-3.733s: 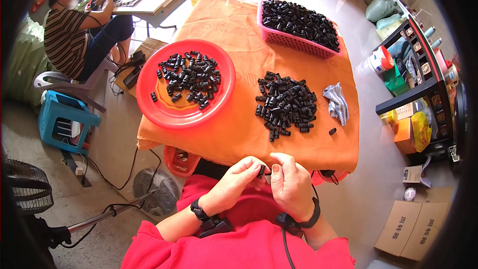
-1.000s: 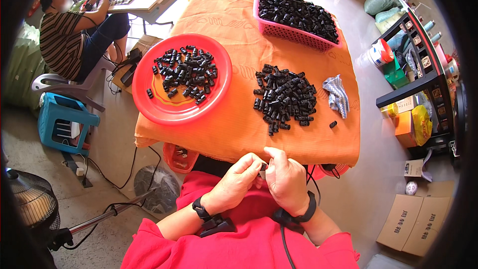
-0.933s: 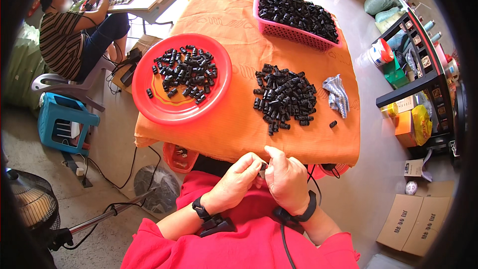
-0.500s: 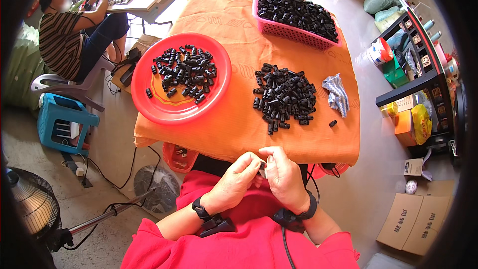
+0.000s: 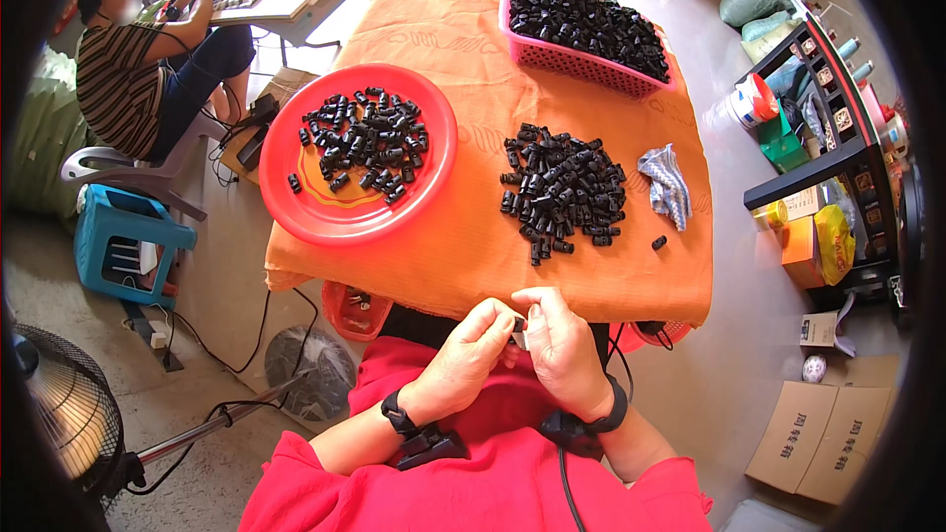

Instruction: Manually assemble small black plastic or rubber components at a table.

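Pinching a small black part (image 5: pixel 518 324) between thumb and fingertip, the left hand (image 5: pixel 478 343) held it just in front of the near edge of the orange cloth (image 5: pixel 394 276), above the person's lap (image 5: pixel 488 409). The right hand (image 5: pixel 567 350) stood close against it, forefinger and thumb raised; its other fingers were hidden from me, so I could not tell whether it gripped anything. Something pale showed between the two, too small to make out.

That pinch looked the likeliest thing to fail: on so small a part, a slip could have dropped it into the lap or down to the floor (image 5: pixel 705 384). The plate (image 5: pixel 445 148) seemed to jut past the cloth's left side, so a knock on that rim could have tipped it. A careless sweep of the right forearm (image 5: pixel 626 453) could have flicked away the stray part (image 5: pixel 659 243) or scattered the loose heap (image 5: pixel 562 192).

The heap was of short, stubby cylinders, dull black and probably plastic. The plate was round, red and glossy, with a shallow wall. Black pieces filled the pink, perforated basket (image 5: pixel 581 77) to its brim. Beside the heap, a striped rag (image 5: pixel 666 187) lay soft and crumpled.
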Motion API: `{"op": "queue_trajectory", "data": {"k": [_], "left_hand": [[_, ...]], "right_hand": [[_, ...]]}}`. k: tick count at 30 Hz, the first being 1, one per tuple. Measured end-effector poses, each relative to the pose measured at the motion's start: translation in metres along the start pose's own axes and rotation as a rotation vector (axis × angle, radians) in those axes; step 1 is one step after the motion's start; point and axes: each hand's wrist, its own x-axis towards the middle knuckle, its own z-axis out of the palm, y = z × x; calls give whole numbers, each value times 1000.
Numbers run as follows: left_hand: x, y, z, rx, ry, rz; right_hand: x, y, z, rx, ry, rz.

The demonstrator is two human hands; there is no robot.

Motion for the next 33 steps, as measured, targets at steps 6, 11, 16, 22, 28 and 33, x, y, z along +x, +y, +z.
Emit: {"op": "queue_trajectory", "data": {"k": [6, 11, 16, 22, 28, 33], "left_hand": [[-1, 3, 3, 3, 14, -26], [-1, 2, 3, -3, 18, -7], [-2, 4, 7, 41, 54, 17], [-1, 2, 0, -7, 9, -41], [0, 3, 2, 20, 14, 3], [0, 3, 3, 32, 28, 10]], "right_hand": [[0, 4, -1, -389, 111, -312], [0, 3, 2, -334, 106, -263], [1, 6, 2, 52, 1, -10], [-1, 0, 0, -172, 52, -113], [1, -1, -1, -366, 84, -266], [2, 7, 2, 26, -24, 10]]}}
